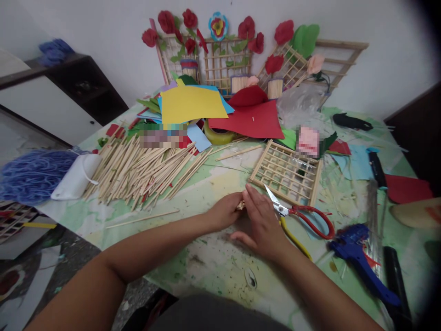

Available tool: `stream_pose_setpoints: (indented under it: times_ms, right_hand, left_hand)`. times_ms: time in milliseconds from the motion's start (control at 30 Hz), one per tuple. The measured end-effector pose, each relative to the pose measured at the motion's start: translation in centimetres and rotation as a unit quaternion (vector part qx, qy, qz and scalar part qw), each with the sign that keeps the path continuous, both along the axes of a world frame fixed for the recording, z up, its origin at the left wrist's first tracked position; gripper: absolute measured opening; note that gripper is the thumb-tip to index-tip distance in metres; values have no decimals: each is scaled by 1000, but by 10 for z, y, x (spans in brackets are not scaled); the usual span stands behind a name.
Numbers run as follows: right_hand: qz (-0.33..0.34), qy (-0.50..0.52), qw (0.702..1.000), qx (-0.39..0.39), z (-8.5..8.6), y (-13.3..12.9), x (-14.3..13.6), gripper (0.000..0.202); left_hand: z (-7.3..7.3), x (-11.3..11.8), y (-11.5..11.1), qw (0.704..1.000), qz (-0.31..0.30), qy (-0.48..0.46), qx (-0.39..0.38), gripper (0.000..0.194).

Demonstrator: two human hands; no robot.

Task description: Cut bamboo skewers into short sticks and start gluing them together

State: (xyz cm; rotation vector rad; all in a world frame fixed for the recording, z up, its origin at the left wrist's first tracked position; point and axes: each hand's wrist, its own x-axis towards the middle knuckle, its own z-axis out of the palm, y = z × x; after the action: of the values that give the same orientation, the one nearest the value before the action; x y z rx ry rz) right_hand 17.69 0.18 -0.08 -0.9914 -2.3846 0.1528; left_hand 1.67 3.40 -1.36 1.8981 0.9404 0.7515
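My left hand (223, 210) is closed around a small bunch of thin wooden sticks (240, 205), whose cut ends peek out beside the thumb. Against those ends lies my right hand (261, 220), its fingers stretched out and the thumb apart. Most of the bunch is hidden by the hands. Just right of my right hand are red-handled scissors (314, 221) with open blades and a tool with a yellow handle (293, 238). Behind them a wooden stick lattice (262, 161) lies on the table. One loose stick (143, 219) rests left of my left hand.
A large pile of sticks (138, 172) lies at the left, near blue yarn (31, 174) and a white roll (74, 179). At the right are a blue glue gun (365, 259) and a knife (377, 168). Coloured sheets (193, 103) and paper flowers (246, 27) stand behind.
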Motion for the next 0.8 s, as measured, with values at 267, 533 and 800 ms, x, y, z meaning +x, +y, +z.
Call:
stream_pose_setpoints:
  times_ms: [267, 533, 800]
  right_hand:
    - [11, -15, 1000, -10, 0, 7, 5, 84]
    - [-29, 96, 992, -82, -5, 6, 4, 93]
    - [-45, 71, 993, -77, -6, 5, 2, 92]
  left_hand:
    - [1, 2, 3, 999, 7, -22, -26, 40]
    - [9, 2, 2, 950, 48, -212, -226, 24]
    - [11, 3, -1, 933, 18, -253, -254, 26]
